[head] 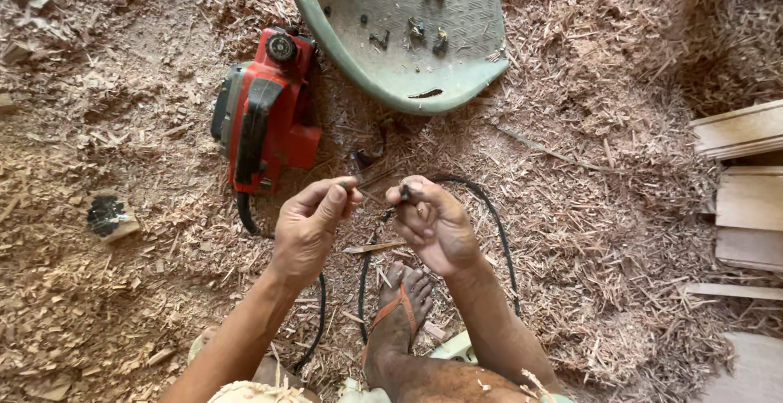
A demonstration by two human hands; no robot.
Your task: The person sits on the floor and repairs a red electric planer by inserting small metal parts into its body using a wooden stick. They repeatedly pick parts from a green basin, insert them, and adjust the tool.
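Both hands are held low over a floor [587,207] thickly covered with wood shavings. The left hand [308,228] is closed in a pinch, thumb and forefinger pressed together on a small thin piece [347,183] at the fingertips (too small to be identified). The right hand [435,225] is likewise closed, its fingers curled and pinched around a small dark object [404,192]; whether this is the end of the cable cannot be told. The two hands are set close together, a small gap being left between the fingertips.

A black power cable [499,236] is looped on the shavings around and below the right hand, and runs from the rear of a red electric planer [265,113], which lies on the floor just beyond the left hand. A sandalled foot [400,309] is planted between the forearms.

Further off, a green plastic chair seat [400,85] is seen, with several small dark bits of hardware [416,29] lying in it. Pale wooden boards [746,199] are stacked at the right edge, and a small dark block [106,215] lies among the shavings to the left.
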